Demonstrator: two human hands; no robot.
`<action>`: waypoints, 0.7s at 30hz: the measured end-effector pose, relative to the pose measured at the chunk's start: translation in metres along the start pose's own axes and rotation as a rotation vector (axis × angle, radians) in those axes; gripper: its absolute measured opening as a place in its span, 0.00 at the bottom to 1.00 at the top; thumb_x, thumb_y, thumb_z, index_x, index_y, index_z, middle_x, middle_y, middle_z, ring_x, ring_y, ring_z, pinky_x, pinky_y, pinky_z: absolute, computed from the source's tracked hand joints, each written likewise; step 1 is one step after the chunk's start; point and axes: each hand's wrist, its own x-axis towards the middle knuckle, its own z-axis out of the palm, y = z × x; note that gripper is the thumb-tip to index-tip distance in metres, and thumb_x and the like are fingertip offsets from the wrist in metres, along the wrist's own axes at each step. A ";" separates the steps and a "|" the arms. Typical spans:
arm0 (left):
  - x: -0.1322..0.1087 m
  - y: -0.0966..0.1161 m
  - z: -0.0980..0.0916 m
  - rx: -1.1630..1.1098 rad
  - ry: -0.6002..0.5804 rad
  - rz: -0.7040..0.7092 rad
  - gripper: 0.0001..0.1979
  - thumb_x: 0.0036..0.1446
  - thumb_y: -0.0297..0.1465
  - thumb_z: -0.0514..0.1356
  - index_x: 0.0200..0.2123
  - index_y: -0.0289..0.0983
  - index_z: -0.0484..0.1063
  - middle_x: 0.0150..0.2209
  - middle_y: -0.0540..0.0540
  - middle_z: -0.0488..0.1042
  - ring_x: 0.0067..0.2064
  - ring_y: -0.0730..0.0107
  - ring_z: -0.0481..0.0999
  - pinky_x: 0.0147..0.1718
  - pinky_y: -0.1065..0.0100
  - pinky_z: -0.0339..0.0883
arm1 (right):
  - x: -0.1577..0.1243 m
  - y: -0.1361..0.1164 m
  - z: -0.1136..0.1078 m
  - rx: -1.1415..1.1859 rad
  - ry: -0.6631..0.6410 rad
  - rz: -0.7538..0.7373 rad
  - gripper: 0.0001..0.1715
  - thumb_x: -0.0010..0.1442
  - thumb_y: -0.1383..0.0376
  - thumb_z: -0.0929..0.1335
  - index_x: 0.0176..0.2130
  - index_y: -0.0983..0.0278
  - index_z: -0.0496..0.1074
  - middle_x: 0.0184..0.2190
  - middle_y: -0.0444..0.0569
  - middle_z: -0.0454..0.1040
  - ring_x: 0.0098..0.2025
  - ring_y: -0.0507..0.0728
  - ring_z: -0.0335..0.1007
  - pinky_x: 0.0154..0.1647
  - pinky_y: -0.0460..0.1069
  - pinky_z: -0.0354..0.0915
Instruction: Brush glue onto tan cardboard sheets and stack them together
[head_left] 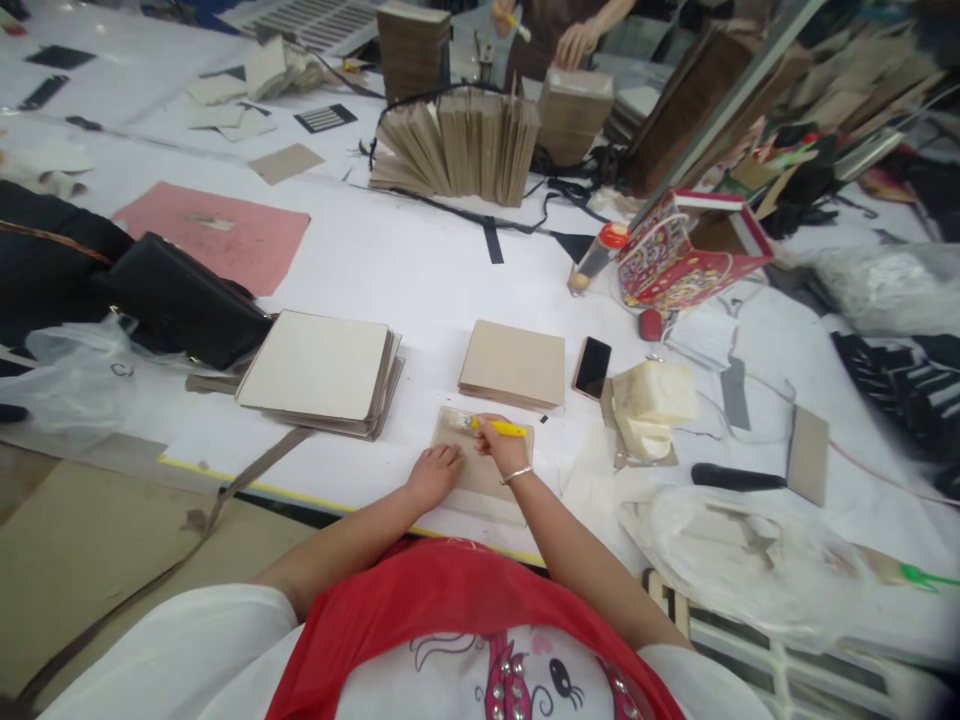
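A brush (499,428) with a yellow handle and pale bristles is held in my right hand (501,452), its bristles over the far left part of a beige board (487,484) in front of me. My left hand (436,477) rests at the left edge of that board, fingers laid down on it. Just beyond lies a neat stack of beige boards (514,360). To the left sits a thicker stack of pale boards (322,365) with uneven edges.
A phone (592,367), a yellowish block (654,395), a black-handled tool (735,478) and a plastic bag (735,550) lie to the right. Left are a black bag (187,300) and pink sheet (225,230). Across the table, a co-worker's hand (576,45) touches stacked boards (574,110).
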 end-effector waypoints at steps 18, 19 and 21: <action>0.000 0.003 0.002 -0.003 -0.068 -0.016 0.17 0.58 0.34 0.51 0.51 0.42 0.65 0.56 0.45 0.62 0.54 0.58 0.60 0.50 0.59 0.58 | -0.031 0.040 -0.134 -0.041 0.431 0.060 0.18 0.56 0.57 0.63 0.43 0.65 0.67 0.26 0.45 0.72 0.19 0.46 0.67 0.18 0.40 0.63; 0.000 0.004 0.003 0.006 -0.070 -0.014 0.17 0.58 0.34 0.51 0.51 0.42 0.65 0.56 0.45 0.62 0.54 0.58 0.60 0.50 0.59 0.58 | -0.042 0.042 -0.143 -0.060 0.438 0.014 0.20 0.57 0.55 0.62 0.46 0.64 0.65 0.28 0.45 0.73 0.20 0.46 0.68 0.19 0.41 0.63; 0.000 0.004 0.005 0.019 -0.074 -0.020 0.17 0.58 0.35 0.51 0.51 0.42 0.65 0.56 0.44 0.62 0.54 0.58 0.61 0.50 0.59 0.58 | -0.065 0.050 -0.163 -0.158 0.448 -0.099 0.24 0.59 0.54 0.59 0.51 0.61 0.61 0.31 0.45 0.74 0.23 0.47 0.70 0.22 0.42 0.65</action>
